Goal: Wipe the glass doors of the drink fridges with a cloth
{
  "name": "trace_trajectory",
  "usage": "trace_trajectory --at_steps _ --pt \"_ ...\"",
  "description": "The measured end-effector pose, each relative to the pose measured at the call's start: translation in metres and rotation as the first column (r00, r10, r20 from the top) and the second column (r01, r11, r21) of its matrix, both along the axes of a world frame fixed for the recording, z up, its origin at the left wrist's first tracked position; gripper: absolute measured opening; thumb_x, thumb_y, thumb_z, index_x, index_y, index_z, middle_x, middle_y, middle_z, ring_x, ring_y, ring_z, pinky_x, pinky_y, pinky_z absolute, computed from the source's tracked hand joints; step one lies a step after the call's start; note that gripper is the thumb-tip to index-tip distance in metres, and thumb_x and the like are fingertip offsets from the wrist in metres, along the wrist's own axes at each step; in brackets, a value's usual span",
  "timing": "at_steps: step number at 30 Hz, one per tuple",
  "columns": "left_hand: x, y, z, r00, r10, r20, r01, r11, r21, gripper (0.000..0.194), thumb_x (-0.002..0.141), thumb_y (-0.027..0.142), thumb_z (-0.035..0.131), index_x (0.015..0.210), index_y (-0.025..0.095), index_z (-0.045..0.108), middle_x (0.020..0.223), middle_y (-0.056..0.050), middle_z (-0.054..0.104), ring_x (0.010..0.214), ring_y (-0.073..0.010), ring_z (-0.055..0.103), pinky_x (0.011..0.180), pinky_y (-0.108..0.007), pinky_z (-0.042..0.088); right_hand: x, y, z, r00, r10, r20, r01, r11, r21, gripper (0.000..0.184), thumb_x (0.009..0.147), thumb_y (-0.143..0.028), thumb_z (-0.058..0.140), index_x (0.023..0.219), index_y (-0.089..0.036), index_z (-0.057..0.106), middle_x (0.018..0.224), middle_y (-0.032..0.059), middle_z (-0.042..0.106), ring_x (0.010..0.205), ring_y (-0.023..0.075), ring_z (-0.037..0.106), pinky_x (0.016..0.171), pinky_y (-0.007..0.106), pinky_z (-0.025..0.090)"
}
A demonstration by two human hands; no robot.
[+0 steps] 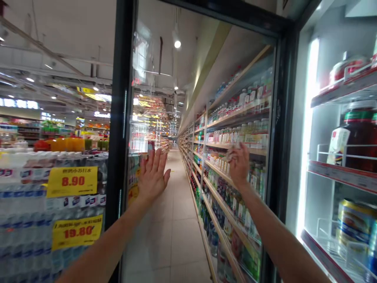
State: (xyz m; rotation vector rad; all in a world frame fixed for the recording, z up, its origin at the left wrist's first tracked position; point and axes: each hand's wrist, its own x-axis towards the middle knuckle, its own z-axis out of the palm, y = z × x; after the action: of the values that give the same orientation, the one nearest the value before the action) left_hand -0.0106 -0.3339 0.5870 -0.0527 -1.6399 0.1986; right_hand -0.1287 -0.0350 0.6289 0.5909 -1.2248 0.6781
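Observation:
A glass fridge door (179,243) with a black frame stands open in front of me. My left hand (153,177) is spread against its pane, palm towards the glass and fingers apart. To the right, my right hand (240,169) is raised at the pane with bent fingers, closed on a small crumpled whitish cloth (232,156). The cloth is blurred, and the fingers partly cover it. Faint streaks mark the upper left of the glass.
Lit fridge shelves (338,173) at the right hold bottles and cans, including a dark bottle (359,137). Left of the door are stacked water bottles (26,220) with yellow price signs (72,181). The pane shows a long aisle with bottle shelves (235,114).

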Motion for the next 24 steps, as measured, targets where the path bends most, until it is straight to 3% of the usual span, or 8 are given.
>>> trace_trajectory --at_steps 2,4,11,14,16,18,21,24 --pt "0.0 0.001 0.0 1.0 0.007 -0.005 -0.007 1.0 0.004 0.062 0.086 0.032 0.043 0.141 0.022 0.014 0.145 -0.009 0.024 0.136 -0.0248 0.015 0.109 -0.048 0.013 -0.012 0.036 0.018 0.997 -0.077 -0.012 0.071 0.966 -0.25 0.052 0.068 -0.005 0.039 0.119 -0.016 0.047 0.135 0.0121 0.04 0.127 0.0214 0.035 0.102 0.046 0.033" --pt "0.0 0.002 0.0 1.0 0.003 -0.005 -0.003 1.0 0.007 0.062 0.086 0.032 0.044 0.141 0.022 0.015 0.145 -0.009 0.023 0.136 -0.0244 0.016 0.109 -0.047 0.012 -0.017 0.048 0.031 0.987 -0.161 -0.021 0.15 0.954 -0.26 0.06 0.067 -0.005 0.039 0.127 -0.012 0.04 0.14 0.0143 0.032 0.132 0.0234 0.026 0.107 0.051 0.024" --pt "0.002 0.002 0.0 0.999 -0.027 0.018 0.027 1.0 0.012 0.061 0.086 0.034 0.043 0.14 0.022 0.016 0.146 -0.008 0.023 0.136 -0.0242 0.014 0.11 -0.047 0.011 0.018 -0.071 -0.003 0.992 -0.114 -0.049 0.124 0.954 0.273 0.058 0.081 -0.023 0.039 0.138 -0.019 0.025 0.145 0.0077 0.026 0.138 0.0239 0.009 0.108 0.049 0.023" --pt "0.001 0.001 0.0 0.999 -0.036 0.023 0.036 0.999 0.008 0.061 0.086 0.034 0.043 0.14 0.022 0.017 0.146 -0.008 0.022 0.136 -0.0245 0.013 0.11 -0.047 0.011 0.016 -0.068 -0.011 0.982 -0.181 -0.06 0.19 0.904 0.384 0.049 0.083 -0.023 0.04 0.132 -0.025 0.037 0.142 0.0036 0.034 0.137 0.0214 0.013 0.108 0.046 0.022" --pt "0.001 0.0 0.0 0.999 -0.036 0.018 0.036 0.999 0.009 0.062 0.086 0.034 0.043 0.14 0.022 0.016 0.146 -0.009 0.022 0.136 -0.0248 0.014 0.11 -0.047 0.012 0.003 -0.031 -0.004 0.972 -0.237 0.01 0.221 0.92 0.325 0.043 0.084 -0.022 0.039 0.127 -0.026 0.045 0.14 0.0032 0.037 0.136 0.0206 0.018 0.108 0.046 0.022" --pt "0.0 0.0 0.0 0.999 -0.038 0.011 0.038 0.999 0.012 0.063 0.086 0.033 0.044 0.141 0.022 0.015 0.146 -0.008 0.023 0.136 -0.0247 0.014 0.11 -0.047 0.012 -0.013 0.011 0.008 0.959 -0.242 0.149 0.237 0.97 0.051 0.042 0.085 -0.023 0.036 0.125 -0.021 0.048 0.142 0.0074 0.033 0.135 0.023 0.02 0.107 0.049 0.022" --pt "0.0 0.001 -0.001 0.999 -0.044 0.013 0.043 0.999 0.02 0.063 0.086 0.033 0.044 0.141 0.022 0.015 0.146 -0.008 0.022 0.136 -0.0248 0.014 0.11 -0.048 0.011 -0.023 0.034 0.019 0.956 -0.14 0.256 0.218 0.925 -0.31 0.047 0.086 -0.023 0.03 0.13 -0.013 0.041 0.145 0.0136 0.026 0.135 0.026 0.018 0.106 0.054 0.021" --pt "0.001 0.003 0.0 0.999 -0.035 0.023 0.035 0.999 0.021 0.063 0.086 0.034 0.044 0.141 0.022 0.016 0.146 -0.009 0.022 0.136 -0.0251 0.014 0.109 -0.048 0.011 -0.006 -0.011 0.001 0.973 -0.146 0.178 0.163 0.983 -0.085 0.05 0.087 -0.023 0.03 0.136 -0.018 0.031 0.146 0.0097 0.025 0.137 0.024 0.014 0.107 0.052 0.022"
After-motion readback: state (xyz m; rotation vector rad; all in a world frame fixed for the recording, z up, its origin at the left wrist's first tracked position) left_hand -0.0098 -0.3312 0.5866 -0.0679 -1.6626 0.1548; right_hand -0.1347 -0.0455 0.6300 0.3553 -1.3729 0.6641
